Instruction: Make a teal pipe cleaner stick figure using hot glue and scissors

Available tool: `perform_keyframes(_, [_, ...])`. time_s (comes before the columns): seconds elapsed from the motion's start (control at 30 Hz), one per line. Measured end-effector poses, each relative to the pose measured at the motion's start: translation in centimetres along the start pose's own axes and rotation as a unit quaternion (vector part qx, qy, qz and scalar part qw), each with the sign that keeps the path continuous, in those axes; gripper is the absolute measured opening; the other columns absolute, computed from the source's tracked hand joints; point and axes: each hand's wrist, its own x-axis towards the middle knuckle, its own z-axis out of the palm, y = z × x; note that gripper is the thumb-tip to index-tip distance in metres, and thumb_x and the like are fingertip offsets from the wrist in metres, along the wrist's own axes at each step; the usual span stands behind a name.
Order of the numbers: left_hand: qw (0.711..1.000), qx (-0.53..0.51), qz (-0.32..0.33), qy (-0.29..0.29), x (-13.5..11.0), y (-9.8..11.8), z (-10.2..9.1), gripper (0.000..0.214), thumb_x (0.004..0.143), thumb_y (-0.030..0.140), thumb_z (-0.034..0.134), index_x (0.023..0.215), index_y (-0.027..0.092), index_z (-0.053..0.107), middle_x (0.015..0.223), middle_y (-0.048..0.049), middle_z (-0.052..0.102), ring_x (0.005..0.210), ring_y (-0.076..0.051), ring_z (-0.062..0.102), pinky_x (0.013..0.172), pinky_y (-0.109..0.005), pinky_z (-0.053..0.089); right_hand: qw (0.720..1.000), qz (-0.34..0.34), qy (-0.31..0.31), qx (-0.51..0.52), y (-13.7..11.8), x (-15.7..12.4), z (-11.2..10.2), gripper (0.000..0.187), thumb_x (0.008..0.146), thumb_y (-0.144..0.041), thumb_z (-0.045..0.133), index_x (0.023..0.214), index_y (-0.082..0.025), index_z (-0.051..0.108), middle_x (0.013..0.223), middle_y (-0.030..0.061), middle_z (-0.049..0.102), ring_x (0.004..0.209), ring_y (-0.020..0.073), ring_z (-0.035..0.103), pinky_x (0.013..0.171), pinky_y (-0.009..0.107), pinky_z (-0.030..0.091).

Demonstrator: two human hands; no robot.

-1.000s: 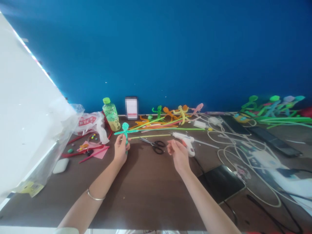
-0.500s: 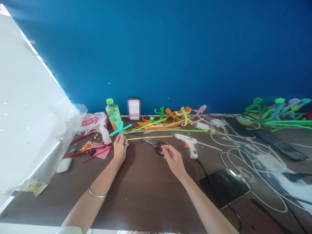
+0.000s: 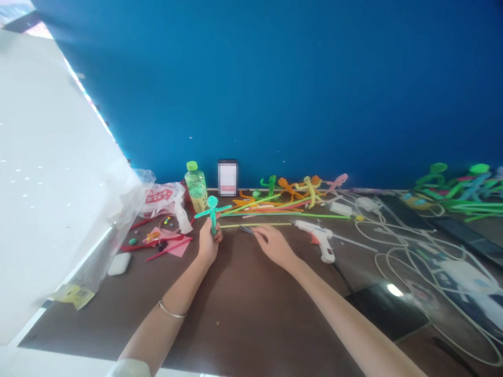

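My left hand point(image 3: 209, 242) is closed around the lower part of a turquoise pipe-cleaner figure point(image 3: 212, 207). The figure stands upright in the grip, its round head on top and both arms stretched sideways. My right hand point(image 3: 275, 246) lies low over the table with its fingers closed on a pair of scissors point(image 3: 245, 229). Only the grey blades show, pointing left; the hand hides the black handles. Just behind the hands, a yellowish pipe cleaner point(image 3: 231, 226) lies across the table. To the right of my right hand rests a white glue gun point(image 3: 320, 238).
Loose pipe cleaners point(image 3: 275, 208) and several finished figures point(image 3: 312, 189) line the wall. A green-capped bottle point(image 3: 195, 186), a plastic bag point(image 3: 165, 199) and a white case point(image 3: 119, 264) are at left. White cables point(image 3: 387, 262) and a black tablet point(image 3: 387, 309) are at right.
My right hand has moved forward and left along the scissors, from the handles towards the blades, and now covers the handles. My left hand still holds the figure. The view has shifted slightly left.
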Motion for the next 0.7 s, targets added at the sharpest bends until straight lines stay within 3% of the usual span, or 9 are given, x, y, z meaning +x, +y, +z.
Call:
perform_keyframes(0.1, [1.000, -0.001, 0.004, 0.008, 0.3, -0.1, 0.0, 0.027, 0.074, 0.041, 0.059, 0.081, 0.016, 0.053, 0.056, 0.0067, 0.034, 0.038, -0.002, 0.029, 0.035, -0.015, 0.020, 0.991, -0.010, -0.047, -0.122, 0.1, 3.7, 0.9, 0.027, 0.088, -0.017, 0.038, 0.100, -0.018, 0.062, 0.101, 0.0067, 0.062, 0.097, 0.0171, 0.054, 0.084, 0.028, 0.041])
perform_keyframes(0.2, [0.999, -0.013, 0.020, 0.021, 0.5, 0.0, 0.1, 0.030, 0.073, 0.043, 0.060, 0.072, 0.017, 0.045, 0.059, 0.0050, 0.043, 0.044, -0.005, 0.041, 0.042, -0.017, 0.032, 0.984, -0.015, -0.072, -0.163, 0.2, 6.7, 2.0, 0.023, 0.086, -0.016, 0.043, 0.096, -0.016, 0.063, 0.098, 0.0089, 0.062, 0.094, 0.0191, 0.054, 0.080, 0.029, 0.040])
perform_keyframes(0.27, [0.999, -0.010, 0.025, 0.027, 0.7, 0.0, 0.0, 0.031, 0.073, 0.043, 0.060, 0.073, 0.018, 0.043, 0.061, 0.0041, 0.046, 0.045, -0.005, 0.042, 0.042, -0.016, 0.031, 0.980, -0.017, -0.081, -0.179, 0.5, 7.8, 2.7, 0.018, 0.083, -0.016, 0.048, 0.089, -0.014, 0.064, 0.092, 0.0100, 0.063, 0.089, 0.0205, 0.055, 0.076, 0.030, 0.040])
perform_keyframes(0.47, [1.000, 0.014, 0.022, 0.013, 0.8, 0.1, -0.1, 0.031, 0.075, 0.046, 0.057, 0.081, 0.018, 0.048, 0.051, 0.0098, 0.024, 0.035, -0.001, 0.019, 0.035, -0.014, 0.013, 0.972, -0.036, -0.092, -0.216, 0.9, 9.0, 3.9, 0.018, 0.083, -0.018, 0.048, 0.077, -0.015, 0.065, 0.084, 0.0088, 0.061, 0.083, 0.0200, 0.054, 0.071, 0.029, 0.038])
perform_keyframes(0.63, [1.000, 0.024, 0.011, -0.017, 0.6, 0.0, 0.3, 0.034, 0.073, 0.049, 0.058, 0.072, 0.018, 0.042, 0.053, 0.0076, 0.035, 0.039, -0.003, 0.033, 0.038, -0.015, 0.025, 0.963, -0.080, -0.086, -0.241, 0.7, 9.0, 3.5, 0.022, 0.086, -0.016, 0.041, 0.084, -0.013, 0.062, 0.086, 0.0108, 0.061, 0.084, 0.0222, 0.053, 0.072, 0.032, 0.037])
perform_keyframes(0.7, [0.999, 0.041, 0.010, -0.013, 0.5, -0.1, 0.4, 0.034, 0.072, 0.049, 0.059, 0.073, 0.018, 0.043, 0.054, 0.0075, 0.036, 0.038, -0.002, 0.031, 0.037, -0.015, 0.022, 0.960, -0.098, -0.084, -0.248, 0.6, 8.8, 3.2, 0.022, 0.083, -0.009, 0.040, 0.090, -0.012, 0.061, 0.087, 0.0115, 0.062, 0.083, 0.0222, 0.054, 0.073, 0.032, 0.038])
